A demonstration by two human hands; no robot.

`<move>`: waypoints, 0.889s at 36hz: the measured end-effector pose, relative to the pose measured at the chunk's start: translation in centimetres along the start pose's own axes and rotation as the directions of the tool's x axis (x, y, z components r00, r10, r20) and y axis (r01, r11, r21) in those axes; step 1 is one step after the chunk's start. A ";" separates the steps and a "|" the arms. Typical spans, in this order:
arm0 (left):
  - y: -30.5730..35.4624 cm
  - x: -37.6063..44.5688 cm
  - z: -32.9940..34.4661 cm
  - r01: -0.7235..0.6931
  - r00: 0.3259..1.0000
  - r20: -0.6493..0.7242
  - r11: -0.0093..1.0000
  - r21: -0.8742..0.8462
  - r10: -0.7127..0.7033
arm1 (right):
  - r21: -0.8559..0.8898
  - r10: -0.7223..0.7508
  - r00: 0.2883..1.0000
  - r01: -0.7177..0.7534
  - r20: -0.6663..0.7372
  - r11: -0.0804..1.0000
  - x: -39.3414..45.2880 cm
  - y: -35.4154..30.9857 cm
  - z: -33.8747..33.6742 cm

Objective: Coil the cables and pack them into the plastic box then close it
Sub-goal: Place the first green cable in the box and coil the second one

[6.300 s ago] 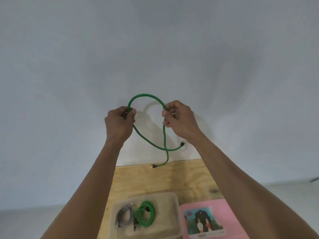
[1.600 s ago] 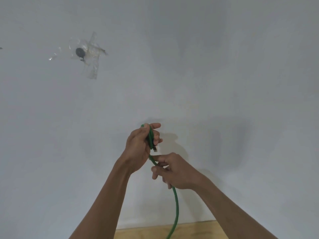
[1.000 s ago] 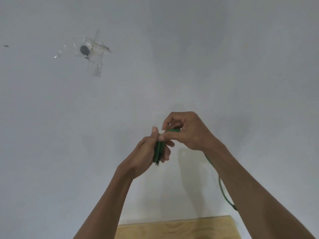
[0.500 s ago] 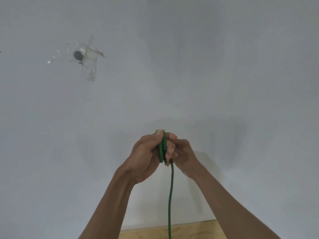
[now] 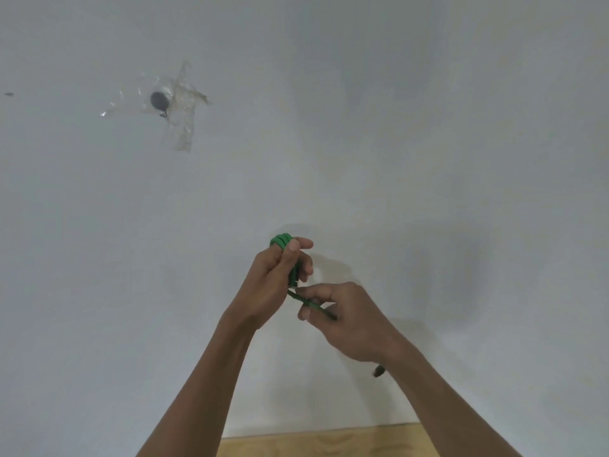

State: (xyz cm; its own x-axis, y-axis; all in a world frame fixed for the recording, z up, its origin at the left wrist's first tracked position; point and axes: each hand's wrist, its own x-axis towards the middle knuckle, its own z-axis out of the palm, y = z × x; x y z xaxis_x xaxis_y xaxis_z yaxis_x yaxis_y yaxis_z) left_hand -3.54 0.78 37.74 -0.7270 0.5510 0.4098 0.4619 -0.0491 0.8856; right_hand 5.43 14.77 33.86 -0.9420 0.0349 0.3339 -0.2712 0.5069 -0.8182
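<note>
Raised in front of the white wall, my left hand [image 5: 275, 278] grips a small coil of green cable [image 5: 284, 243], with loops showing above the thumb and between the fingers. A straight run of the cable leads down-right from the coil into my right hand [image 5: 346, 316], which pinches it just below the left hand. The cable's dark plug end [image 5: 379, 371] pokes out below my right wrist. The plastic box is out of view.
A strip of the wooden table [image 5: 316, 443] shows at the bottom edge. On the wall at upper left, a dark round object [image 5: 158, 99] is stuck under clear tape.
My right hand has come out from behind the left and dropped lower right, pulling the cable's tail with it. The long hanging stretch of cable is gone and more loops sit on my left hand.
</note>
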 end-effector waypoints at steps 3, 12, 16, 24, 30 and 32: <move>-0.7 -0.3 0.0 0.002 0.999 -0.034 0.997 0.079 0.001 | -0.065 -0.083 0.997 0.082 -0.008 0.994 0.4 -1.3 -1.7; -1.8 -2.3 1.7 0.196 0.966 0.186 0.978 -0.073 -0.180 | 0.031 -0.263 0.962 0.265 -0.068 0.964 4.8 -2.6 -5.2; -1.2 -2.7 2.4 0.246 0.953 0.249 0.921 -0.302 -0.173 | 0.218 -0.199 0.976 0.215 -0.094 0.952 5.8 -1.0 -5.5; 0.4 -2.7 3.2 0.259 0.943 0.318 0.819 -0.511 -0.100 | 0.448 -0.039 0.995 0.077 -0.094 0.891 4.4 1.5 -3.0; 1.2 -1.3 2.4 0.227 0.958 0.278 0.779 -0.584 -0.071 | 0.472 0.037 0.998 -0.012 -0.044 0.881 2.4 2.4 0.1; 1.2 -0.7 1.9 0.205 0.968 0.241 0.774 -0.600 -0.069 | 0.381 0.069 0.994 -0.033 -0.082 0.924 1.8 2.8 1.2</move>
State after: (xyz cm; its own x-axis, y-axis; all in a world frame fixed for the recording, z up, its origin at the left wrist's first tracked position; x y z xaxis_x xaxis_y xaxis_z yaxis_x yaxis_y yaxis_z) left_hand -1.55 1.94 38.09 -0.6130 0.7378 0.2828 -0.0962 -0.4250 0.9001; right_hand 2.76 15.24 31.64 -0.9391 0.1401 0.3138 -0.2952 0.1386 -0.9453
